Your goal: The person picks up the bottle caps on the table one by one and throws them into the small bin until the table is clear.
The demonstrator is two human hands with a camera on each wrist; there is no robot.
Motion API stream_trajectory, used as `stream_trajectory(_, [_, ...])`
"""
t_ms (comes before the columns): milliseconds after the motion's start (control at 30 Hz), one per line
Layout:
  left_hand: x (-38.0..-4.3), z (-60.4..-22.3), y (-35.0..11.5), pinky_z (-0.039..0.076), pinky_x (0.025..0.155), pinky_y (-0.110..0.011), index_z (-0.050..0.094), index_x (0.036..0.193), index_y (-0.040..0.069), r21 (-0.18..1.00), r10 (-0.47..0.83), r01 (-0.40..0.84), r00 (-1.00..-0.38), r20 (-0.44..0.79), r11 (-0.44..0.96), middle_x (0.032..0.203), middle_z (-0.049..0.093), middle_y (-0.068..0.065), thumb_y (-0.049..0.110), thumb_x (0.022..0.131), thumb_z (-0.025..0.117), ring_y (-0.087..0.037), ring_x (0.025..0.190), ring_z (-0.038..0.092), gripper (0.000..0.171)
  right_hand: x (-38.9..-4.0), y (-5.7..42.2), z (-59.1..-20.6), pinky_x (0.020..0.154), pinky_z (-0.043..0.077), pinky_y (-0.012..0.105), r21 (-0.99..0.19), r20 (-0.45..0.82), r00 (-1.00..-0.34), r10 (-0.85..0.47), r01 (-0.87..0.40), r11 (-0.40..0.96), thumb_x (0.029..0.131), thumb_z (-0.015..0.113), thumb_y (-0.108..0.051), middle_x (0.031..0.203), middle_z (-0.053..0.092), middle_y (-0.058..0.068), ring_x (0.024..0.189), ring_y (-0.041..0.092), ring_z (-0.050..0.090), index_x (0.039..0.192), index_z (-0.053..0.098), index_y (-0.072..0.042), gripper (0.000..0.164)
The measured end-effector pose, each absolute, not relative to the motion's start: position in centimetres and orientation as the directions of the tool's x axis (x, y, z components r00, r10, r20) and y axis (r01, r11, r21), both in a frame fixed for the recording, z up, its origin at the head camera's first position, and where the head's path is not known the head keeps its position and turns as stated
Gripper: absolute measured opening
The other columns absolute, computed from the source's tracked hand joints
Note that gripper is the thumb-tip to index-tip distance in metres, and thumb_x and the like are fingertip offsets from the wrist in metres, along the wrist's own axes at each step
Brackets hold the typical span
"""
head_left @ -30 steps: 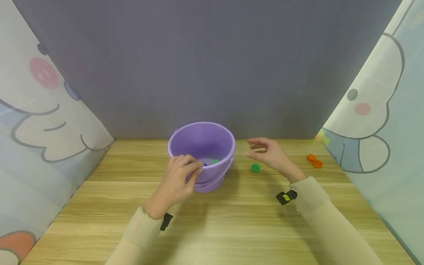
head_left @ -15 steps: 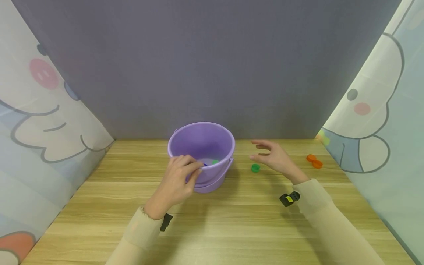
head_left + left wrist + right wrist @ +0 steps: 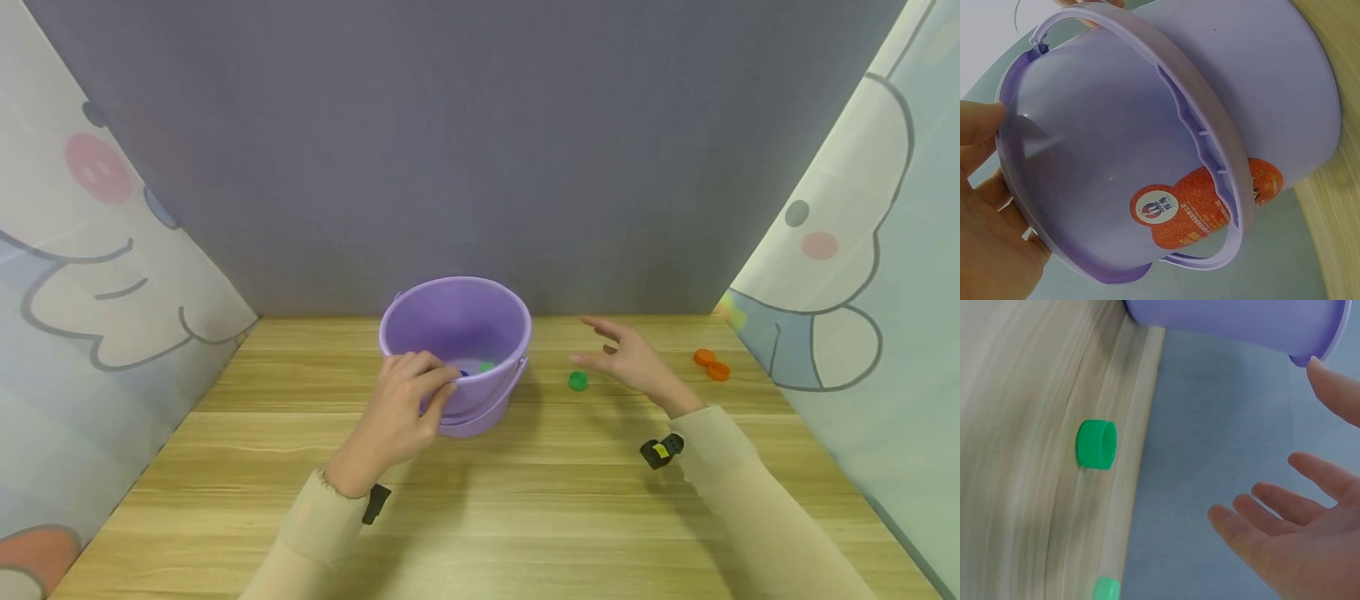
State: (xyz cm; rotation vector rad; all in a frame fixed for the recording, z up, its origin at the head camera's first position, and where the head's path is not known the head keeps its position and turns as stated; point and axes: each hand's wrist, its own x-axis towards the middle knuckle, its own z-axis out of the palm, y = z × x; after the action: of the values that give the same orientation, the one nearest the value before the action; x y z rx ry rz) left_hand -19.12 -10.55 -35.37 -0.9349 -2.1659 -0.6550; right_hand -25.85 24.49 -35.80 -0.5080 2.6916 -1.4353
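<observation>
A purple bucket (image 3: 459,318) stands upright on the wooden table. Its near rim is pinched by my left hand (image 3: 401,407), thumb outside and fingers over the edge. In the left wrist view the bucket's handle (image 3: 1200,100) hangs down its side, across a red sticker (image 3: 1182,215). Inside lie a light green piece (image 3: 487,367) and a dark blue one (image 3: 464,372), mostly hidden. To the bucket's right, my right hand (image 3: 633,367) hovers with fingers spread, holding nothing. Close by it is a green bottle cap (image 3: 577,381); the right wrist view shows a second, lighter green cap (image 3: 1106,589).
Two orange caps (image 3: 718,372) lie touching at the table's right side. A grey panel (image 3: 480,150) rises along the back edge, with printed cloth walls (image 3: 847,250) at left and right. The wooden table (image 3: 525,517) extends toward me.
My right hand has drifted a little to the right, away from the bucket, and its fingers have spread wider. The left hand and the bucket have stayed in place.
</observation>
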Motion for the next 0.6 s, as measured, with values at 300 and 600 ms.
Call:
stream_trajectory(300, [-19.1, -35.4, -10.5, 0.041, 0.081, -0.042, 0.078, 0.097, 0.006, 0.171, 0.427, 0.768, -0.51, 0.747, 0.618, 0.088, 0.065, -0.001, 0.004, 0.086, 0.074, -0.022, 0.082, 0.058, 0.013, -26.4, 25.0, -36.6, 0.116, 0.027, 0.06, -0.802, 0.069, -0.947, -0.312, -0.239, 0.547, 0.09, 0.077, -0.036, 0.164, 0.026, 0.021, 0.148, 0.048, 0.024, 0.159, 0.03, -0.006, 0.089])
stream_trajectory(600, [-19.2, -35.5, -10.6, 0.041, 0.081, -0.042, 0.078, 0.097, 0.005, 0.169, 0.427, 0.773, -0.503, 0.751, 0.612, 0.088, 0.065, -0.001, 0.004, 0.086, 0.073, -0.022, 0.082, 0.058, 0.013, -27.0, 25.5, -37.6, 0.114, 0.024, 0.068, -0.809, -0.021, -0.962, -0.272, -0.144, 0.569, 0.087, 0.078, -0.046, 0.166, 0.023, 0.015, 0.15, 0.044, 0.022, 0.162, 0.024, -0.012, 0.098])
